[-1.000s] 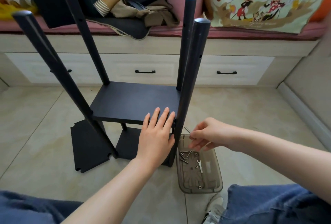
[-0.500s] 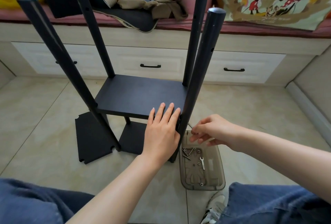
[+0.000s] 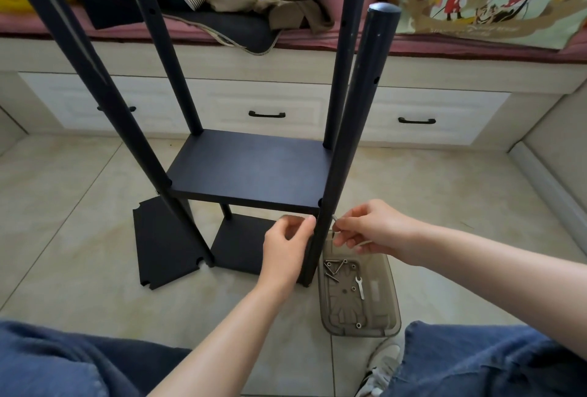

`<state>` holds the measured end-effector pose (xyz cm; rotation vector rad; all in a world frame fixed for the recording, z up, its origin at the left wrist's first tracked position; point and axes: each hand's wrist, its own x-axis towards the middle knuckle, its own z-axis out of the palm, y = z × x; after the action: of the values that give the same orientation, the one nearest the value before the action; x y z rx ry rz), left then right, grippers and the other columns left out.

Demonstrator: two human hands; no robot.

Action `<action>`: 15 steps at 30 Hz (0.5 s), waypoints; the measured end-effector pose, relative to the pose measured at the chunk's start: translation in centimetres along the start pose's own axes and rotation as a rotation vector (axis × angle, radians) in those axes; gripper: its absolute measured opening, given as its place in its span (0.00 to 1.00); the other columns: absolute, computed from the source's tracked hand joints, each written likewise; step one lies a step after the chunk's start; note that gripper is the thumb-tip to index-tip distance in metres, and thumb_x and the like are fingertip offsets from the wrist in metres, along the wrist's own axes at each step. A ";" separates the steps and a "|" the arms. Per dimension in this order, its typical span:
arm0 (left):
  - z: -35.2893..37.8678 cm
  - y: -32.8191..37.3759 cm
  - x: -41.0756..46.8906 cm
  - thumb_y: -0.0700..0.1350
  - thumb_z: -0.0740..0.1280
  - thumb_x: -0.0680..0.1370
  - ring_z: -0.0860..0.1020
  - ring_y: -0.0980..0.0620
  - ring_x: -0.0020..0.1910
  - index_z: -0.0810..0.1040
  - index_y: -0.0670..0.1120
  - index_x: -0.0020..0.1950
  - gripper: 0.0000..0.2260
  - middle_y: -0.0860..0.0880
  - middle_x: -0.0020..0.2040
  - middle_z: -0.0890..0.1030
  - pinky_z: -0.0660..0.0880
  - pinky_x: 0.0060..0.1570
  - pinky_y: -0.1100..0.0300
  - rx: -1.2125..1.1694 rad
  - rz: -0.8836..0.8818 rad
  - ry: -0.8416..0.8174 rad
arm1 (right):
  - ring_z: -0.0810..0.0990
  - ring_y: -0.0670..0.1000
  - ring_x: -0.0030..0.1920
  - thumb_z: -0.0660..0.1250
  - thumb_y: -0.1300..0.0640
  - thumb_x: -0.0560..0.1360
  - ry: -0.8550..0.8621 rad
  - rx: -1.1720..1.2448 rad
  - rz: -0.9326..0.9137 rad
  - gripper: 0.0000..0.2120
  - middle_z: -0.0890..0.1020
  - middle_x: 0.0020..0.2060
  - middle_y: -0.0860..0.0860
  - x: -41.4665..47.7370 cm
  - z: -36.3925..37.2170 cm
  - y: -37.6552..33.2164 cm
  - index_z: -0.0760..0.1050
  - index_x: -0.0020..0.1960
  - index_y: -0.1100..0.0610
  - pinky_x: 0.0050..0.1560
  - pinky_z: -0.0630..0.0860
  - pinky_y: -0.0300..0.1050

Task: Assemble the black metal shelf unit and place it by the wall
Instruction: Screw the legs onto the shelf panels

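The black shelf unit stands on the tile floor with four upright poles. Its middle board (image 3: 251,167) sits above a lower board (image 3: 241,247). My left hand (image 3: 286,247) is just under the middle board's front edge, fingers curled against the front right pole (image 3: 359,104); blur hides whether it grips. On the pole's other side my right hand (image 3: 371,228) pinches a small silver metal piece (image 3: 335,218), its tip at the pole just below the board. A loose black panel (image 3: 165,244) lies flat at the unit's left foot.
A smoky plastic tray (image 3: 387,301) by the pole's foot holds screws (image 3: 332,269) and a small wrench (image 3: 360,287). Behind is a white drawer bench (image 3: 266,101) piled with clothes and cushions. A baseboard runs along the right wall (image 3: 552,187). My jeans-clad knees frame the bottom.
My left hand lifted off the top of the middle board and dropped below its front edge, curling by the pole. My right hand stayed at the pole with the metal piece.
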<state>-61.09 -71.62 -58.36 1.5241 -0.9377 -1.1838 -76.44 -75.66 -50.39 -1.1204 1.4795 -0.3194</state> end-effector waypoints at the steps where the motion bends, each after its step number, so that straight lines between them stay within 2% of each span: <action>1: 0.0 0.3 0.3 0.50 0.70 0.80 0.83 0.54 0.50 0.82 0.48 0.50 0.05 0.52 0.46 0.85 0.79 0.54 0.58 -0.105 -0.068 -0.010 | 0.75 0.47 0.30 0.65 0.61 0.80 0.003 0.007 -0.002 0.07 0.85 0.34 0.55 0.1 0.0 0.0 0.79 0.49 0.64 0.31 0.76 0.36; 4: 0.1 0.8 1.1 0.49 0.69 0.80 0.82 0.55 0.54 0.81 0.47 0.55 0.08 0.50 0.51 0.85 0.78 0.58 0.59 -0.338 -0.191 -0.050 | 0.75 0.48 0.29 0.66 0.62 0.79 0.005 0.026 -0.001 0.06 0.85 0.34 0.56 0.3 -0.1 -0.2 0.79 0.47 0.65 0.34 0.76 0.38; 8: 0.5 1.2 1.7 0.46 0.70 0.79 0.84 0.53 0.51 0.81 0.45 0.52 0.06 0.49 0.48 0.86 0.78 0.46 0.64 -0.501 -0.250 -0.096 | 0.76 0.48 0.30 0.66 0.62 0.80 0.003 0.040 -0.002 0.07 0.85 0.34 0.57 0.6 -0.1 -0.3 0.79 0.48 0.66 0.35 0.77 0.39; 10: 0.7 1.3 1.9 0.45 0.70 0.79 0.85 0.52 0.48 0.82 0.43 0.53 0.07 0.46 0.49 0.85 0.79 0.42 0.64 -0.526 -0.249 -0.130 | 0.76 0.47 0.29 0.66 0.62 0.80 0.000 0.044 -0.006 0.07 0.85 0.34 0.56 0.8 -0.1 -0.4 0.79 0.48 0.65 0.34 0.76 0.38; 15: 1.0 0.6 2.3 0.46 0.69 0.80 0.84 0.46 0.53 0.80 0.36 0.61 0.16 0.38 0.57 0.84 0.81 0.47 0.61 -0.489 -0.230 -0.149 | 0.76 0.47 0.28 0.66 0.62 0.79 -0.015 0.040 -0.013 0.07 0.85 0.34 0.57 1.1 -0.3 -0.4 0.80 0.47 0.66 0.33 0.76 0.37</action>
<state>-61.51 -74.16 -58.38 1.1774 -0.5173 -1.5742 -76.38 -76.89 -50.71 -1.0986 1.4468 -0.3475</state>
